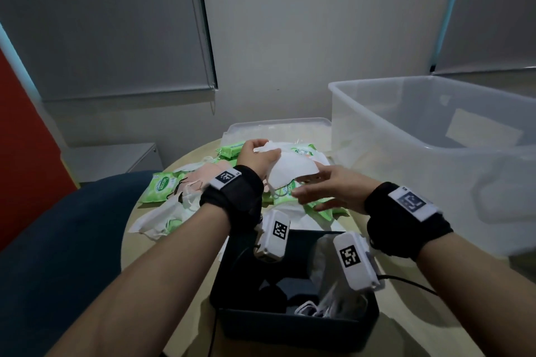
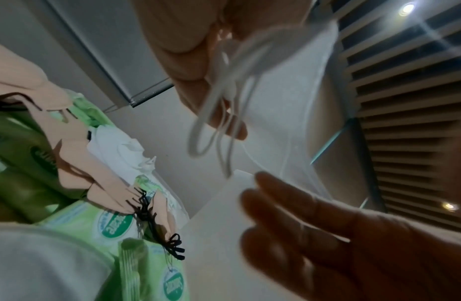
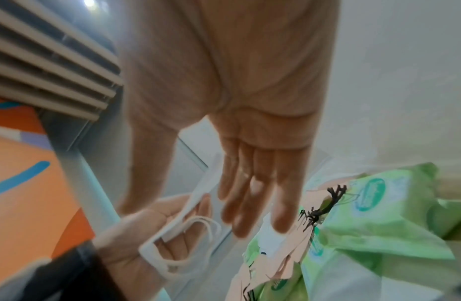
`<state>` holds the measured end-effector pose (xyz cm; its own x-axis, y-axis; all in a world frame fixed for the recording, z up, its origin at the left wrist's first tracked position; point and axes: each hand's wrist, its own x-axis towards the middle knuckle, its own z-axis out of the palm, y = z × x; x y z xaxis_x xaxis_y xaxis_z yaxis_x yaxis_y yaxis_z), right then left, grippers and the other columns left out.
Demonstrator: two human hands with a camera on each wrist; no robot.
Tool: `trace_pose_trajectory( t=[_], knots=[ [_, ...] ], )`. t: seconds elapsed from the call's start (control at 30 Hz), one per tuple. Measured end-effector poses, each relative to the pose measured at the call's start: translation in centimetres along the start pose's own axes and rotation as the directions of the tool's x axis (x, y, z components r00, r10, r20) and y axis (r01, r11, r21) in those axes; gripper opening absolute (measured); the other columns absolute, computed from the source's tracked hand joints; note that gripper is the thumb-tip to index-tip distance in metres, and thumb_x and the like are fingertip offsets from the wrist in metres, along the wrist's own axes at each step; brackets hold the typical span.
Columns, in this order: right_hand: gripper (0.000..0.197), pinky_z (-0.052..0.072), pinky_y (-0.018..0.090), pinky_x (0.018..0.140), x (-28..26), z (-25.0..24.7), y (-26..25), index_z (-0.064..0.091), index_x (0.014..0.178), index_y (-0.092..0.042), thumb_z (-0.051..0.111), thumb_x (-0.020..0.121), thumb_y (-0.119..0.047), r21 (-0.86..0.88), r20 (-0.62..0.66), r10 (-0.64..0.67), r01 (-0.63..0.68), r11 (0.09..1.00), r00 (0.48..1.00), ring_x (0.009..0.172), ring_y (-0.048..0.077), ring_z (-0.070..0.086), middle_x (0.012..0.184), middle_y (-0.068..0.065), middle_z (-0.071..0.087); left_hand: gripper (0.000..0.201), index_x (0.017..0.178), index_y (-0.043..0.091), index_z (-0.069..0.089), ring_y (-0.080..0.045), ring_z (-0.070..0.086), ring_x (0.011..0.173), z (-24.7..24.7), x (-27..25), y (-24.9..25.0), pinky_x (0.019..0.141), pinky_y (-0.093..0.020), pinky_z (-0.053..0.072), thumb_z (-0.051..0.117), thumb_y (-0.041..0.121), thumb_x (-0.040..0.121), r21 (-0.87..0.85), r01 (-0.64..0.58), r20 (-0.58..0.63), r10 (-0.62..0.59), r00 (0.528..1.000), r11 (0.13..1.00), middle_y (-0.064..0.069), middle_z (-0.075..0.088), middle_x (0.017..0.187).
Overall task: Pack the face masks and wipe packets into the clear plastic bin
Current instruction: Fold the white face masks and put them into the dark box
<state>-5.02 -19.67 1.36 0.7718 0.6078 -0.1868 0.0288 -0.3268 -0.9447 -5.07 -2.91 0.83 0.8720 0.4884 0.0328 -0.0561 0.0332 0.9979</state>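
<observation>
Head view: we look from high up, forward and down, over both arms to the round table [image 1: 185,336], with the clear plastic bin [image 1: 435,153] on our right.
Left wrist view: we sit low under the left hand [image 2: 188,61], very close, looking up along it at the wall and ceiling lights.
Right wrist view: we sit under the right hand [image 3: 250,122], very close, looking along its fingers.
Shared: all three views show the white mask [image 1: 290,166], both hands and the green wipe packets [image 1: 161,190].
</observation>
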Motion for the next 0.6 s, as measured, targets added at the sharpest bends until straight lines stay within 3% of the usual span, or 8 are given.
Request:
trace_pose_trajectory(
  t=[0.07,0.17,0.27,0.4,0.5,0.6],
  knots=[
    [0.021,0.053,0.023,0.065,0.0,-0.4,0.1,0.062,0.094,-0.009,0.074,0.077,-0.015,0.141,-0.133,-0.024,0.043,0.989,0.991,0.070,0.010,0.069,0.082,0.000,0.071,0.020,0.097,0.015,0.049,-0.027,0.058,0.086,0.2,0.2,-0.4,0.077,-0.036,0.052,0.061,0.004,0.086,-0.038,0.026,-0.013,-0.026,1.000,0.999,-0.023,0.057,0.118],
    [0.007,0.054,0.022,0.054,0.3,-0.4,0.2,0.060,0.090,-0.003,0.064,0.085,-0.005,0.241,-0.303,-0.019,0.096,0.966,0.953,0.058,0.010,0.067,0.076,0.006,0.067,0.022,0.104,0.013,0.046,-0.023,0.056,0.074,0.6,0.3,-0.8,0.053,-0.021,0.049,0.059,0.004,0.088,-0.030,0.049,0.009,-0.049,0.999,0.998,-0.015,0.056,0.105],
    [0.011,0.056,0.028,0.058,0.7,-0.1,0.0,0.057,0.077,-0.008,0.060,0.087,-0.006,0.307,-0.365,0.008,0.113,0.945,0.931,0.067,0.015,0.064,0.078,0.006,0.061,0.031,0.115,0.007,0.047,-0.027,0.055,0.087,0.7,0.6,-1.6,0.056,-0.027,0.046,0.060,0.006,0.088,-0.051,0.073,0.007,-0.073,0.997,0.996,-0.017,0.056,0.108],
    [0.013,0.054,0.035,0.072,1.1,0.7,-0.2,0.061,0.087,-0.015,0.068,0.083,-0.025,0.308,-0.254,0.074,0.008,0.951,0.964,0.080,0.020,0.063,0.087,0.006,0.058,0.042,0.126,0.002,0.043,-0.027,0.058,0.086,0.9,0.6,-2.5,0.058,-0.027,0.046,0.060,0.012,0.089,-0.063,0.109,0.011,-0.109,0.994,0.992,-0.020,0.058,0.113],
    [0.011,0.056,0.027,0.056,1.4,1.2,0.1,0.058,0.087,-0.005,0.067,0.083,-0.010,0.281,-0.331,0.041,0.057,0.958,0.943,0.060,0.017,0.059,0.077,0.008,0.059,0.027,0.113,0.003,0.047,-0.025,0.058,0.072,1.2,0.2,-2.9,0.050,-0.025,0.048,0.059,0.008,0.089,-0.046,0.133,0.081,-0.129,0.988,0.990,-0.016,0.059,0.095],
    [0.013,0.048,0.020,0.039,1.6,0.5,0.3,0.053,0.073,-0.004,0.060,0.082,0.003,0.276,-0.451,0.026,0.111,0.955,0.892,0.055,0.021,0.051,0.073,0.015,0.053,0.021,0.107,0.000,0.053,-0.020,0.059,0.059,1.3,-0.1,-3.1,0.042,-0.021,0.051,0.059,0.012,0.091,0.008,0.165,0.176,-0.163,0.971,0.986,-0.013,0.059,0.084]
  ],
)
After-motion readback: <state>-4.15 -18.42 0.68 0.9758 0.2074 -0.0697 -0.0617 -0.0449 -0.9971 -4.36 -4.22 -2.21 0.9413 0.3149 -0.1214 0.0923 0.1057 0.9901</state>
